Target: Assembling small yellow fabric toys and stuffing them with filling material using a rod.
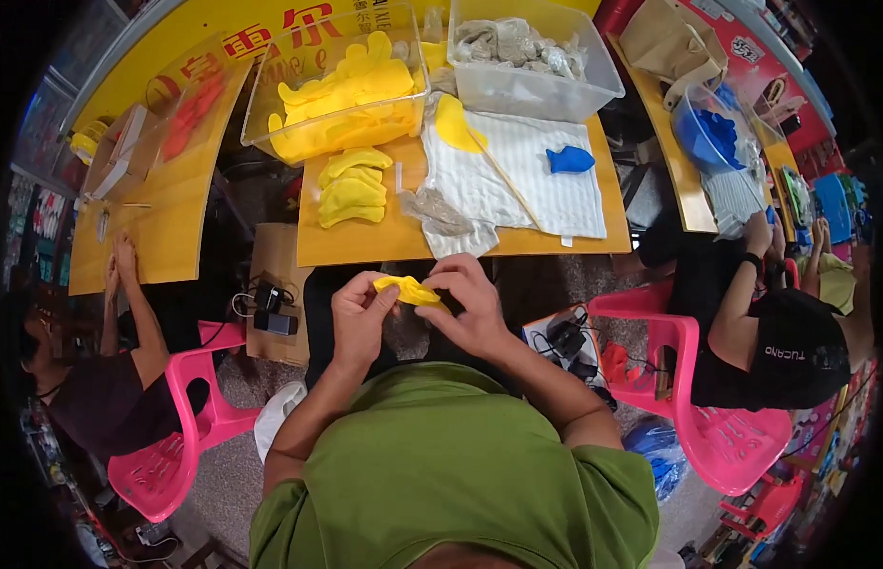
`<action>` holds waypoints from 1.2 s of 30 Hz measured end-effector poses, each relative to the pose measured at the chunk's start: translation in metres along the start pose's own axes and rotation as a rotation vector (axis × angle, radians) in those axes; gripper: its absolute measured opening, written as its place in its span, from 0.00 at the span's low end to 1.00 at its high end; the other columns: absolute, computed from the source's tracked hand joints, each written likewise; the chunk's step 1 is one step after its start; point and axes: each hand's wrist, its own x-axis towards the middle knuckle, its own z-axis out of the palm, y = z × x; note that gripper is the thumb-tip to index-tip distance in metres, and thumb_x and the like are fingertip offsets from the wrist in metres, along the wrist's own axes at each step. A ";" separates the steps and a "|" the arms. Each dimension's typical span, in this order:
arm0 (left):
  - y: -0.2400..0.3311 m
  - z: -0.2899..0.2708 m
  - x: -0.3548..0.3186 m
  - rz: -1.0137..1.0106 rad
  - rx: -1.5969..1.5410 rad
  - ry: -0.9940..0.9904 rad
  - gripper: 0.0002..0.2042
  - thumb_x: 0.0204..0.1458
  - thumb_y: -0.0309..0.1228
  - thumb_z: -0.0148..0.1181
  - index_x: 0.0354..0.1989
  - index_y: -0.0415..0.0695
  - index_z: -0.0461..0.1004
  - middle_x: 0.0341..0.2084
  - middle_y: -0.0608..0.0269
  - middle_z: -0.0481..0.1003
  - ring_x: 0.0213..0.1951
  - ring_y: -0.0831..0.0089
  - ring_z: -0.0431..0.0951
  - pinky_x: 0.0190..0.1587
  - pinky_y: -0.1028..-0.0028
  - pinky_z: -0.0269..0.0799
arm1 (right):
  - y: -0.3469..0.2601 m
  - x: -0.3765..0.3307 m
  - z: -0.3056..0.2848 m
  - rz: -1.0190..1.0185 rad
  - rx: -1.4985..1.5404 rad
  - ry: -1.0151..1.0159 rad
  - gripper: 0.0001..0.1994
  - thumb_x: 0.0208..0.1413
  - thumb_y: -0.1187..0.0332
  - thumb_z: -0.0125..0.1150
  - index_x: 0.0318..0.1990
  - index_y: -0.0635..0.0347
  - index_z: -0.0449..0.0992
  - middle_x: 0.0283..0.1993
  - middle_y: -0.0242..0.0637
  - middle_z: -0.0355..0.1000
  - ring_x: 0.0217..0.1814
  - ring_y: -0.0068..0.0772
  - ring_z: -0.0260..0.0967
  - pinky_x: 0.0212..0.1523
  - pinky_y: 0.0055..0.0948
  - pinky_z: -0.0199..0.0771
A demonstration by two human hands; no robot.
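Small orange table (366, 248), a stack of yellow fabric pieces (351, 190) at its left, a white striped cloth (546, 185) across its right, two clear plastic bins (546, 90) along the far edge, a loose clump of grey stuffing (437, 211) near the middle

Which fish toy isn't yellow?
The blue fish lying alone on the striped white cloth; the fish shapes in the clear bin are yellow.

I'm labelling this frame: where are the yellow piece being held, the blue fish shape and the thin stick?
Yellow piece (408, 289), head view, its middle between both hands.
Blue fish shape (569, 159), head view, its body.
Stick (513, 185), head view, mid-length.
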 end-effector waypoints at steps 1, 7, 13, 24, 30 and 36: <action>0.003 0.004 -0.004 -0.012 0.028 0.009 0.03 0.51 0.21 0.57 0.33 0.36 0.72 0.24 0.68 0.73 0.24 0.85 0.69 0.28 0.85 0.65 | 0.001 0.002 0.004 -0.032 -0.019 -0.019 0.10 0.40 0.76 0.65 0.30 0.63 0.70 0.37 0.40 0.65 0.34 0.37 0.67 0.31 0.28 0.67; 0.012 -0.002 -0.007 0.158 0.290 -0.050 0.02 0.52 0.22 0.57 0.32 0.37 0.73 0.23 0.71 0.70 0.24 0.87 0.66 0.27 0.86 0.61 | 0.004 0.000 0.008 0.061 0.143 0.044 0.04 0.47 0.77 0.59 0.27 0.65 0.69 0.25 0.36 0.63 0.26 0.31 0.64 0.27 0.25 0.63; 0.011 -0.021 0.000 0.116 0.117 -0.004 0.05 0.51 0.24 0.58 0.35 0.39 0.72 0.25 0.70 0.70 0.28 0.83 0.68 0.34 0.84 0.64 | 0.013 -0.005 -0.009 0.245 0.161 0.299 0.05 0.53 0.76 0.55 0.26 0.65 0.68 0.25 0.34 0.62 0.26 0.25 0.59 0.28 0.23 0.60; 0.009 0.013 -0.006 0.137 -0.005 -0.096 0.04 0.51 0.19 0.55 0.35 0.34 0.73 0.30 0.64 0.73 0.31 0.80 0.73 0.35 0.82 0.69 | -0.012 -0.006 0.001 -0.160 -0.085 0.227 0.04 0.46 0.78 0.60 0.29 0.64 0.72 0.29 0.42 0.67 0.28 0.41 0.65 0.30 0.33 0.65; 0.016 0.004 -0.003 0.189 0.106 -0.079 0.04 0.50 0.18 0.55 0.35 0.34 0.73 0.29 0.64 0.71 0.31 0.80 0.72 0.35 0.83 0.68 | -0.008 0.005 -0.010 0.148 0.258 0.124 0.04 0.55 0.78 0.50 0.35 0.67 0.72 0.36 0.38 0.68 0.38 0.27 0.66 0.40 0.23 0.65; 0.021 -0.001 -0.001 0.327 0.318 -0.173 0.05 0.49 0.16 0.56 0.35 0.34 0.73 0.29 0.64 0.71 0.31 0.80 0.71 0.34 0.84 0.66 | -0.001 0.000 -0.007 0.323 0.556 -0.331 0.05 0.53 0.79 0.53 0.38 0.67 0.71 0.36 0.32 0.66 0.37 0.17 0.63 0.38 0.17 0.63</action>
